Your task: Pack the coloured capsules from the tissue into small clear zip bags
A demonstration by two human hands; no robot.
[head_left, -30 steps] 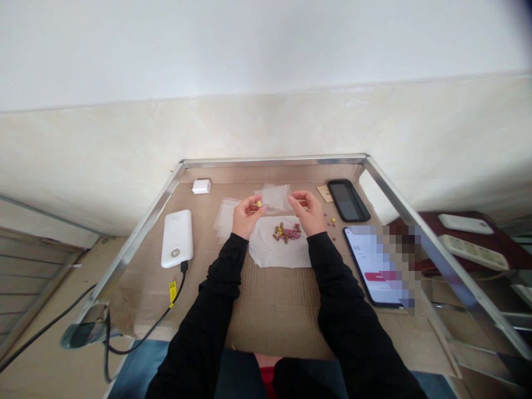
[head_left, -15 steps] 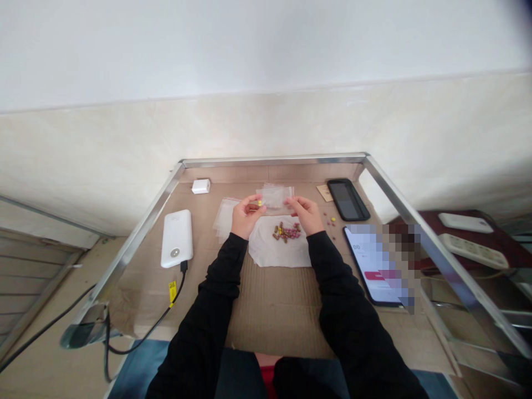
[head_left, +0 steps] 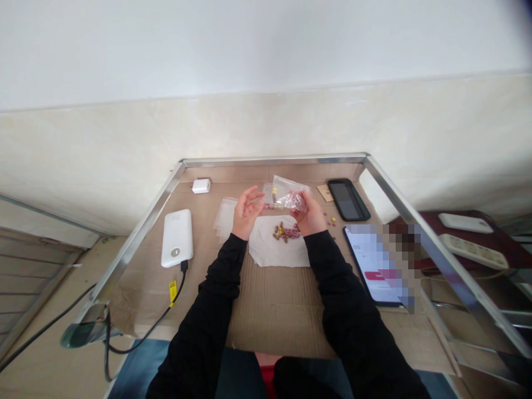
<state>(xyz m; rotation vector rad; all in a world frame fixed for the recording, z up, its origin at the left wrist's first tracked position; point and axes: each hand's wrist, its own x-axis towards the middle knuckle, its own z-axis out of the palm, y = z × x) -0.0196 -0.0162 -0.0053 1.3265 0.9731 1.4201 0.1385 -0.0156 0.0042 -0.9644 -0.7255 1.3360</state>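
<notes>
Your right hand [head_left: 308, 215] pinches the clear plastic bag [head_left: 290, 192], its long axis running roughly left to right. Your left hand [head_left: 247, 213] stands open, just beside the bag.

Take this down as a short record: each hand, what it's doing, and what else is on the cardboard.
Right hand: holds a clear plastic bag with capsules inside
Left hand: open, fingers spread, beside the bag
Below the hands: loose capsules and tablets on a white tissue
Also on the cardboard: flat clear bags, a white power bank, a smartphone
</notes>
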